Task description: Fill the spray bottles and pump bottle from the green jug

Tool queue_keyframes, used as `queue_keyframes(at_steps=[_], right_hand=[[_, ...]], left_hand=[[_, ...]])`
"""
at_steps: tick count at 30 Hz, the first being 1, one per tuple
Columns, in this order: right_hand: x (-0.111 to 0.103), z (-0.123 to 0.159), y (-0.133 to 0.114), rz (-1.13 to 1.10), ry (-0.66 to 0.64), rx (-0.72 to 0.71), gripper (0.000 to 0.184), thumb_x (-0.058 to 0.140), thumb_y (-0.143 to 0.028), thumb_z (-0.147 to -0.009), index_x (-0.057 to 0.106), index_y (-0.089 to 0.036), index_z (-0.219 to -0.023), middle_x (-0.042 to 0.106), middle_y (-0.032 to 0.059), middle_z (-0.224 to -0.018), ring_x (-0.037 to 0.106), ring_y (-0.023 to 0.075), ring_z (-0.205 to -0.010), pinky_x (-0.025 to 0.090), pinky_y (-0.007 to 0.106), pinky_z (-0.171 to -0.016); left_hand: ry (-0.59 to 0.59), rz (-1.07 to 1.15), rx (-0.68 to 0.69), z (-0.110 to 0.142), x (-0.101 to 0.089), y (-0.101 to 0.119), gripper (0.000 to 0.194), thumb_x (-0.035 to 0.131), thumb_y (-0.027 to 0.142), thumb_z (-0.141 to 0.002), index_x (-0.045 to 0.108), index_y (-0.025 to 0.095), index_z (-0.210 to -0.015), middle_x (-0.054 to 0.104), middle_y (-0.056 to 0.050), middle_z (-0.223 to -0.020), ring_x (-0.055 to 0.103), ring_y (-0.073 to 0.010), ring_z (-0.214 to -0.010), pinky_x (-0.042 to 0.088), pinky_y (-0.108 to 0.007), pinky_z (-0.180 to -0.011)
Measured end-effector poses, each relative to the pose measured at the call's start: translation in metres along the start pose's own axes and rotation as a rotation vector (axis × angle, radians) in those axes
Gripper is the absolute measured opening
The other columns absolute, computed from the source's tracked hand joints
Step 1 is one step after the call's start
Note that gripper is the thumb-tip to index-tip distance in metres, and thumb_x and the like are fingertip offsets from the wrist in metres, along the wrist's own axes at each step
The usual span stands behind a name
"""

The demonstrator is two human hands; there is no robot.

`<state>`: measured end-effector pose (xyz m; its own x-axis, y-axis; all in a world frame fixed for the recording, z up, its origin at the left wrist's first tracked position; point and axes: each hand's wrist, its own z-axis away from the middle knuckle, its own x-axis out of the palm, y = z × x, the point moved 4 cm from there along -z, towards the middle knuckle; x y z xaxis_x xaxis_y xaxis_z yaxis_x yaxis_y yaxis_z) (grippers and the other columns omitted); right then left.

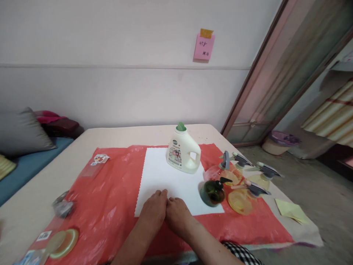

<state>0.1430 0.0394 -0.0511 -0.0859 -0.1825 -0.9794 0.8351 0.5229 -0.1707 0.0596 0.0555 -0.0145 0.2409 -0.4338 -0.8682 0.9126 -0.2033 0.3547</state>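
Note:
My left hand (154, 207) and my right hand (177, 213) rest side by side on the front of a white sheet (154, 173), touching each other. Both have curled fingers, and no object shows in them; the palms face down and are hidden. Beyond them a cream detergent jug (183, 152) with a printed label stands upright, something green in its neck. Right of my right hand is a dark green pump bottle (212, 193) with a black pump. Several spray bottles stand behind and beside it, among them a yellow one (241, 201) and a pink one (214, 173).
Red plastic sheeting (116, 184) covers much of the table. On its left lie a clear bag (95, 165), a blurred grey item (63, 206) and a round yellowish dish (68, 243) with a wooden spoon (55, 243). Yellow paper (292, 210) lies at the right edge.

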Motion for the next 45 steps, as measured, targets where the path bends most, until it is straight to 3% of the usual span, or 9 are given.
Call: queue_keyframes(at_steps=[13,18,23,26,29,32,36,40,45], right_hand=[[-0.010,0.002,0.006,-0.027,0.062,0.057,0.037,0.045,-0.006,-0.091,0.066,-0.011,-0.121,0.074,0.0152,-0.101,0.069,0.0258,-0.097,0.049,0.036,-0.082],[-0.008,0.002,0.006,-0.075,0.101,0.059,0.037,0.047,-0.006,-0.090,0.067,-0.012,-0.120,0.075,0.0154,-0.100,0.069,0.0262,-0.095,0.049,0.036,-0.080],[-0.009,0.004,0.013,-0.189,0.217,0.132,0.028,0.053,-0.006,-0.084,0.073,-0.015,-0.101,0.076,0.0122,-0.091,0.071,0.0237,-0.087,0.049,0.033,-0.078],[-0.013,0.006,0.031,-0.303,0.373,0.258,0.028,0.049,-0.011,-0.088,0.073,-0.019,-0.098,0.076,0.0091,-0.093,0.071,0.0210,-0.085,0.050,0.031,-0.077],[-0.019,0.009,0.060,-0.453,0.587,0.402,0.032,0.047,-0.022,-0.092,0.068,-0.022,-0.117,0.075,0.0080,-0.109,0.071,0.0206,-0.094,0.053,0.033,-0.082],[-0.027,0.009,0.094,-0.586,0.809,0.534,0.052,0.051,-0.033,-0.089,0.051,-0.018,-0.139,0.065,0.0135,-0.131,0.066,0.0246,-0.111,0.054,0.039,-0.091],[-0.039,0.004,0.140,-0.699,1.016,0.727,0.076,0.058,-0.038,-0.081,0.035,-0.012,-0.149,0.044,0.0201,-0.152,0.046,0.0325,-0.137,0.042,0.048,-0.109],[-0.053,-0.012,0.173,-0.783,1.056,0.886,0.075,0.068,-0.033,-0.079,0.041,-0.012,-0.145,0.047,0.0213,-0.148,0.044,0.0357,-0.137,0.040,0.050,-0.110],[-0.075,-0.033,0.185,-0.845,0.912,0.865,0.039,0.063,-0.039,-0.094,0.059,-0.018,-0.125,0.062,0.0090,-0.124,0.064,0.0226,-0.105,0.056,0.045,-0.089]], left_hand=[[0.217,0.238,0.109,0.003,-0.001,-0.001,0.041,0.024,0.024,-0.103,0.062,0.019,-0.119,0.068,-0.009,-0.120,0.064,-0.0194,-0.109,0.046,-0.029,-0.097],[0.203,0.244,0.093,0.004,-0.001,-0.001,0.041,0.025,0.024,-0.103,0.061,0.019,-0.121,0.069,-0.009,-0.117,0.065,-0.0197,-0.107,0.047,-0.030,-0.095],[0.208,0.194,0.085,0.003,-0.002,-0.001,0.042,0.024,0.023,-0.104,0.059,0.019,-0.126,0.069,-0.008,-0.119,0.066,-0.0188,-0.108,0.048,-0.030,-0.094],[0.235,0.081,0.037,0.002,-0.005,-0.007,0.039,0.029,0.027,-0.105,0.058,0.019,-0.129,0.067,-0.010,-0.125,0.065,-0.0226,-0.114,0.049,-0.034,-0.095],[0.249,0.031,0.000,0.000,-0.007,-0.011,0.037,0.035,0.026,-0.104,0.057,0.016,-0.131,0.066,-0.013,-0.127,0.064,-0.0269,-0.117,0.049,-0.038,-0.096],[0.244,0.021,0.004,0.000,-0.007,-0.012,0.036,0.038,0.024,-0.103,0.058,0.015,-0.131,0.066,-0.014,-0.127,0.065,-0.0269,-0.116,0.050,-0.038,-0.096],[0.233,0.012,0.042,0.004,-0.008,-0.009,0.035,0.039,0.025,-0.103,0.059,0.018,-0.130,0.068,-0.011,-0.123,0.067,-0.0245,-0.112,0.051,-0.035,-0.092],[0.242,0.009,0.053,0.007,-0.010,-0.010,0.034,0.040,0.025,-0.102,0.061,0.018,-0.127,0.068,-0.011,-0.123,0.067,-0.0249,-0.110,0.052,-0.035,-0.088],[0.262,0.008,0.079,0.008,-0.009,-0.011,0.032,0.041,0.023,-0.101,0.063,0.018,-0.123,0.068,-0.010,-0.120,0.067,-0.0247,-0.109,0.052,-0.035,-0.088]])
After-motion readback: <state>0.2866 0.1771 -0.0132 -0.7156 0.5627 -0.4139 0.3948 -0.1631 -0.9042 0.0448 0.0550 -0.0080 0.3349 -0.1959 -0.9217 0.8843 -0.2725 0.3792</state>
